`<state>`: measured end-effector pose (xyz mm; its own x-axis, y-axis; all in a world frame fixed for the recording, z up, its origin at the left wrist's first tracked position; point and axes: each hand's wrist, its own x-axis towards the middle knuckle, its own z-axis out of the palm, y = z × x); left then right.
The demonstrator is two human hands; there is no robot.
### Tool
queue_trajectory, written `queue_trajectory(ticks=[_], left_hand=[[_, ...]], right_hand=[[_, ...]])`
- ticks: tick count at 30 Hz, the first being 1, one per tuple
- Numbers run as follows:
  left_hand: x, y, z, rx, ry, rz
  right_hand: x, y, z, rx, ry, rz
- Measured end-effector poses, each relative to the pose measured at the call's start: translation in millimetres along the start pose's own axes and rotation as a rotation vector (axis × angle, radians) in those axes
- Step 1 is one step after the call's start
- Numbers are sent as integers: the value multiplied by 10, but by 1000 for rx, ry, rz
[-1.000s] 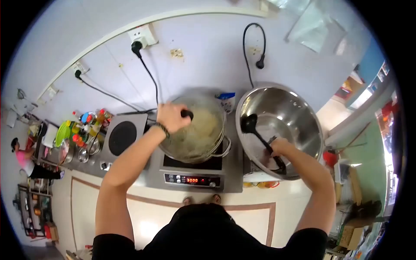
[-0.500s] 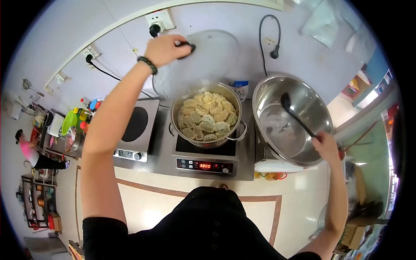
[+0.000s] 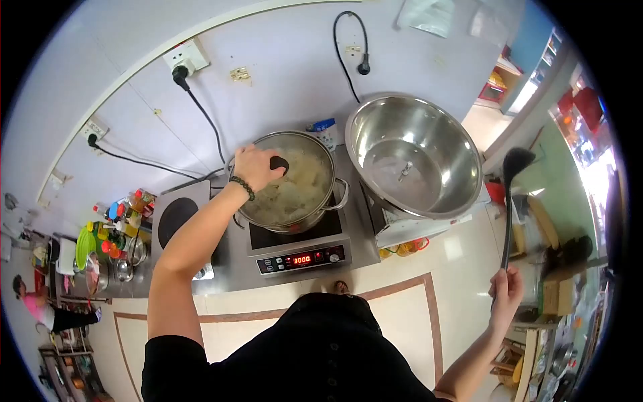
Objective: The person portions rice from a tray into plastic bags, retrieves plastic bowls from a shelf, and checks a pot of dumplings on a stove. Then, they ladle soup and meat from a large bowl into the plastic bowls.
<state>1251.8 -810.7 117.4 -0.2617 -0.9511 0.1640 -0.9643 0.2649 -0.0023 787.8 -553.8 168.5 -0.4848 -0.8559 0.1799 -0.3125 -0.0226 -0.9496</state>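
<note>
My left hand (image 3: 256, 166) is closed around the black knob of a glass lid (image 3: 295, 144), which lies over the steel pot (image 3: 301, 224). Dumplings (image 3: 284, 197) show blurrily through the glass. Under the pot is an induction cooker (image 3: 301, 260) whose red display reads 3000. Out to the right, my right hand (image 3: 507, 289) grips the handle of a black ladle (image 3: 514, 164), its bowl pointing up, apart from everything around it.
A large steel basin (image 3: 469, 164) stands right of the pot. To the left are a second cooker (image 3: 177, 218) and seasoning bottles (image 3: 127, 214). Plugged cords (image 3: 207, 120) run down the wall. Another person (image 3: 40, 308) is at the far left.
The lid, held raised behind the pot before, has come down over the dumplings. My right hand has drawn the ladle out of the basin, to the right. The view has shifted.
</note>
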Motion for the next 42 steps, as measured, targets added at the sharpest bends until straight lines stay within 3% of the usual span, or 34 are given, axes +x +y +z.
queue_trajectory(ticks=[7, 9, 11, 13, 14, 15, 16, 17, 18, 19, 21, 23, 24, 25, 28, 31, 32, 34, 37, 40, 42], left_hand=[[4, -11, -117, 72, -31, 160], [-93, 162, -334, 112, 190, 269], [-306, 567, -560, -172, 391, 321], [-619, 1025, -637, -554, 311, 295], [-723, 1246, -478, -592, 353, 351], [-864, 1605, -261, -838, 234, 170], [-848, 1876, 104, -944, 76, 260], [-977, 2382, 314, -877, 70, 323], [-1074, 2837, 799, -1390, -208, 301], [-1388, 3469, 607, -1078, -254, 543], [-1812, 4435, 676, -980, -483, 625], [-1993, 5183, 815, -1094, -448, 785], [-2082, 5603, 659, -1087, -547, 805], [-2153, 5993, 657, -1062, -583, 831], [-2327, 7051, 425, -1072, -579, 913], [-2387, 7818, 459, -1102, -575, 945], [-2374, 8040, 534, -1045, -617, 939], [-2336, 8510, 677, -923, -616, 957], [-2256, 9429, 881, -874, -639, 944], [-2240, 10728, 956, -909, -756, 1030], [-2299, 11740, 1057, -944, -763, 1217]], right_hand=[[-989, 253, -380, -23, 305, 242], [-1286, 327, -583, 49, 422, 342], [-1565, 517, -813, 76, 570, 275], [-1883, 737, -1096, 17, 619, 373], [-2072, 913, -1227, 28, 654, 367], [-2236, 1085, -1326, 151, 688, 374], [-2384, 1186, -1482, 256, 731, 419], [-2500, 1269, -1643, 334, 752, 455], [-2646, 1319, -1809, 368, 725, 485], [-2786, 1350, -1985, 381, 700, 515], [-3049, 1442, -2390, 526, 699, 477], [-3184, 1473, -2643, 420, 697, 393], [-3311, 1663, -2817, 356, 697, 342], [-3405, 1752, -3024, 68, 744, 374], [-3492, 1782, -3628, -294, 927, 634], [-3636, 2045, -4207, -629, 1008, 600], [-3664, 2118, -4415, -635, 1009, 606], [-3707, 2255, -4837, -551, 1231, 528], [-3688, 2538, -5508, -62, 1526, 491], [-3567, 2795, -6325, 103, 1725, 280], [-3411, 2819, -6891, 171, 1885, 188]])
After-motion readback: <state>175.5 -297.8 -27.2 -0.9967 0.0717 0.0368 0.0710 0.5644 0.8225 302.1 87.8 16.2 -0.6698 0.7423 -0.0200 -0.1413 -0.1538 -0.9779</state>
